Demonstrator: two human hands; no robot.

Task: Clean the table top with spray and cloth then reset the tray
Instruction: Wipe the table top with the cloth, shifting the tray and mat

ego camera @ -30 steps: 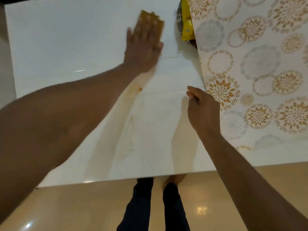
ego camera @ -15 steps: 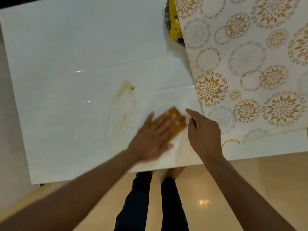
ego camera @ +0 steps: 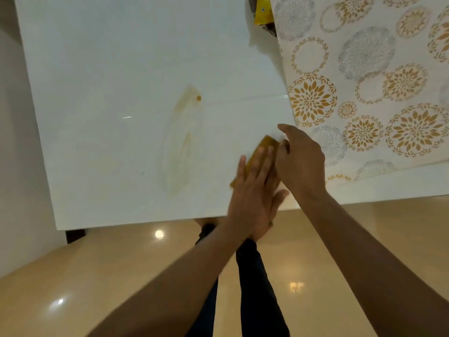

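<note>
- The cloth, a mustard-brown pad, lies flat on the white tabletop near its front edge, right of the middle.
- The left hand is on top of it, palm down, fingers straight and close together, pressing the cloth onto the surface; only the far end and a sliver of the left edge of the cloth show past them.
- The left thumb sticks out to the right, over the front edge of the tabletop.
- The right hand sits just beside the left, touching the cloth's right side; its fingers are curled downward, and whether they pinch anything I cannot tell, since the grip is hidden under the hand.
- Just past the right hand is the edge of the patterned cover, white with gold and grey flower rings, spread over the right part of the tabletop.
- Left of the cloth, a long pale brown smear runs up the tabletop, ending in a small orange spot at its far end.
- At the far edge, a yellow packet pokes out from under the cover's corner.
- Below the tabletop: glossy beige floor with light reflections, and the person's dark trouser legs.
</note>
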